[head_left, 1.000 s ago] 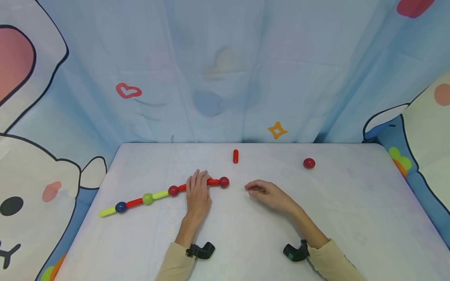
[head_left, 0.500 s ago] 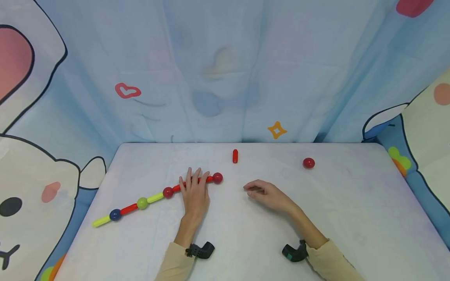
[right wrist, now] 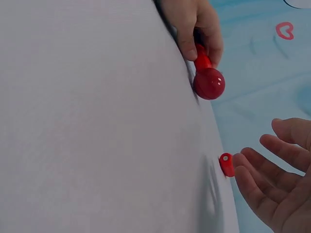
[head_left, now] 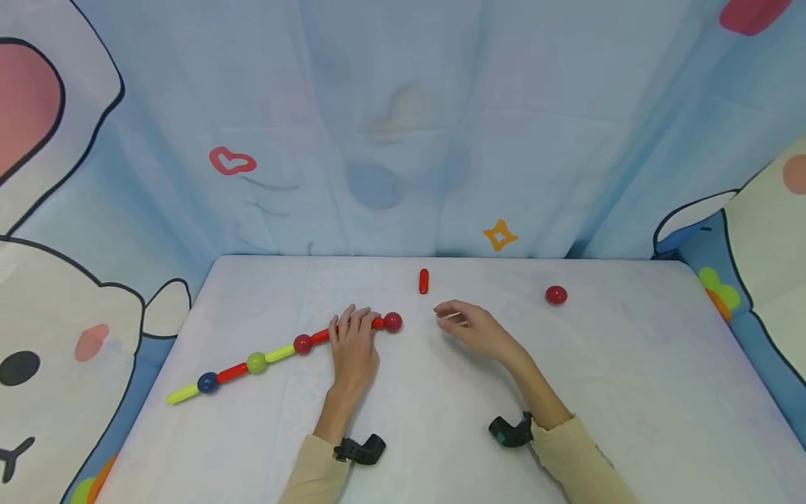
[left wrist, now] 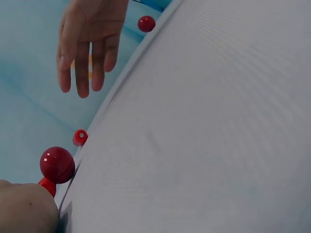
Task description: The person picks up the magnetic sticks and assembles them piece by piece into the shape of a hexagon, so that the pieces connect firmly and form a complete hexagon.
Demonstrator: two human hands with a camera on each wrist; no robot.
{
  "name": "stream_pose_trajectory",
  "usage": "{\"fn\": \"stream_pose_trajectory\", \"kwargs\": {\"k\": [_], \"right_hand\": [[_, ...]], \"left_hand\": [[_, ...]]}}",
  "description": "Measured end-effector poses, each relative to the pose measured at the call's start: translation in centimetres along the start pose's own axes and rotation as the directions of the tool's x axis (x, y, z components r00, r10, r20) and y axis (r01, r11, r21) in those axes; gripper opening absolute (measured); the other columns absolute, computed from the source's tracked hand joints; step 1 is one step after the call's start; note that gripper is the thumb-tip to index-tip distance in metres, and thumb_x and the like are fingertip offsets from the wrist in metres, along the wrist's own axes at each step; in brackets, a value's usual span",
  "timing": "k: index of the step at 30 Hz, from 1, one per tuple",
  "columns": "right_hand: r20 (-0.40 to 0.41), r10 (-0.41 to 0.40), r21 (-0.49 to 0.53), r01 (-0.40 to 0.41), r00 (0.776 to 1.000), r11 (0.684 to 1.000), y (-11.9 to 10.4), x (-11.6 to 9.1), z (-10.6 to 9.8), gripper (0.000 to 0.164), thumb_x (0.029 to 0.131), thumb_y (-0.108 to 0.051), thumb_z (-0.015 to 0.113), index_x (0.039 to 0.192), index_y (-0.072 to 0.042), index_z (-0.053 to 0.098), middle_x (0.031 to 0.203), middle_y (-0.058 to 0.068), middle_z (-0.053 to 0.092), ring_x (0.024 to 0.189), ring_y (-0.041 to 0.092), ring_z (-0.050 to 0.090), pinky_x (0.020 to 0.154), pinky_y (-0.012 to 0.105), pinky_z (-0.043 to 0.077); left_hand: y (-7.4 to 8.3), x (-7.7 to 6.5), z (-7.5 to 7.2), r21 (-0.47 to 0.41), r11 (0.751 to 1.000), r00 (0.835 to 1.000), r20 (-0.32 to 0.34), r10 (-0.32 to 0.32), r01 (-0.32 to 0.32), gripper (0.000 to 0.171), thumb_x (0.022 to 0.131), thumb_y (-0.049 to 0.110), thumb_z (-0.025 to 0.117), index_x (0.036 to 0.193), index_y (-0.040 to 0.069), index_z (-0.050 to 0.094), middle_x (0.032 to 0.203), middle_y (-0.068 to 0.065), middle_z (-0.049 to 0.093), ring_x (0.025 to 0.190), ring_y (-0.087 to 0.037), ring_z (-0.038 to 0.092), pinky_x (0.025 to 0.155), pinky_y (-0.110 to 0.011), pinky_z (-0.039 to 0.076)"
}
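A chain of rods and balls lies slantwise on the table's left half: a yellow-green rod (head_left: 183, 394), blue ball (head_left: 208, 382), green ball (head_left: 256, 362), red ball (head_left: 303, 344) and red rods between. Its right end is a red ball (head_left: 393, 322). My left hand (head_left: 354, 350) grips the chain near that end, thumb and fingers on either side of a red rod (right wrist: 202, 58) in the right wrist view; the hand hides part of it. My right hand (head_left: 475, 327) hovers right of the chain, fingers loosely bent, holding nothing. A loose red rod (head_left: 424, 281) lies beyond both hands.
A loose red ball (head_left: 556, 295) sits at the back right of the white-covered table (head_left: 630, 392). Behind the table hangs a blue patterned curtain (head_left: 403, 105). Each wrist wears a black camera, one on the left (head_left: 361, 450) and one on the right (head_left: 511, 431).
The chain has shifted left, its left end coming nearer the person. My left fingers spread, then drew together on it again. My right hand has moved slightly forward and left.
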State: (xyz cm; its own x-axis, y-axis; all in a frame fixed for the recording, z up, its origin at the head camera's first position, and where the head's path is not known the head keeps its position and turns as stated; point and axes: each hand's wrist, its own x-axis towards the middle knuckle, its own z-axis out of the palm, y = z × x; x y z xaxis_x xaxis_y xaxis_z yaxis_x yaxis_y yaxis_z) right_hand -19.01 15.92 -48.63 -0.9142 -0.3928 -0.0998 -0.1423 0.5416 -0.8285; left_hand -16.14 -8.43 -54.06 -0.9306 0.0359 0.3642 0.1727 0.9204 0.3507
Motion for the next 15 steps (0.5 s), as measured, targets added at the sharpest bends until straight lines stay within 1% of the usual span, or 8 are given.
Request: {"fn": "stream_pose_trajectory", "kwargs": {"k": [6, 9, 13, 15], "right_hand": [[-0.075, 0.015, 0.005, -0.014, 0.997, 1.000, -0.9, 2.1, 0.1, 0.037, 0.097, -0.022, 0.059, 0.130, -0.005, 0.057, 0.128, 0.013, 0.063, 0.115, 0.031, 0.061, 0.093, 0.043, 0.054], [-0.100, 0.035, 0.006, -0.035, 0.994, 0.999, -1.0, 3.0, 0.3, 0.039, 0.096, -0.023, 0.059, 0.132, -0.007, 0.055, 0.131, 0.014, 0.061, 0.118, 0.032, 0.060, 0.094, 0.044, 0.054], [-0.120, 0.070, 0.035, -0.066, 0.990, 0.997, -1.1, 4.1, 0.5, 0.043, 0.097, -0.025, 0.059, 0.135, -0.008, 0.053, 0.135, 0.013, 0.057, 0.122, 0.032, 0.058, 0.096, 0.045, 0.053], [-0.126, 0.074, 0.045, -0.069, 0.989, 0.997, -1.0, 4.6, 0.6, 0.044, 0.096, -0.025, 0.059, 0.136, -0.008, 0.052, 0.137, 0.014, 0.056, 0.124, 0.032, 0.056, 0.097, 0.046, 0.052]], "left_hand": [[-0.2, 0.3, -0.1, -0.013, 1.000, 1.000, 0.019, -0.023, 0.023, 0.034, 0.091, 0.011, 0.063, 0.125, 0.016, 0.057, 0.134, -0.006, 0.057, 0.138, -0.028, 0.038, 0.115, -0.056, 0.023], [-0.2, 0.5, -0.1, -0.019, 0.999, 0.999, 0.021, -0.031, 0.031, 0.034, 0.092, 0.012, 0.063, 0.125, 0.016, 0.057, 0.134, -0.006, 0.057, 0.138, -0.028, 0.039, 0.116, -0.055, 0.023], [-0.3, 0.8, 0.1, -0.028, 0.999, 0.999, 0.017, -0.037, 0.037, 0.034, 0.092, 0.013, 0.063, 0.125, 0.016, 0.057, 0.134, -0.005, 0.057, 0.137, -0.027, 0.039, 0.115, -0.055, 0.024], [-0.2, 0.9, 0.2, -0.037, 0.998, 0.999, 0.017, -0.045, 0.045, 0.034, 0.092, 0.013, 0.064, 0.125, 0.016, 0.057, 0.134, -0.006, 0.057, 0.137, -0.027, 0.039, 0.115, -0.055, 0.024]]}}
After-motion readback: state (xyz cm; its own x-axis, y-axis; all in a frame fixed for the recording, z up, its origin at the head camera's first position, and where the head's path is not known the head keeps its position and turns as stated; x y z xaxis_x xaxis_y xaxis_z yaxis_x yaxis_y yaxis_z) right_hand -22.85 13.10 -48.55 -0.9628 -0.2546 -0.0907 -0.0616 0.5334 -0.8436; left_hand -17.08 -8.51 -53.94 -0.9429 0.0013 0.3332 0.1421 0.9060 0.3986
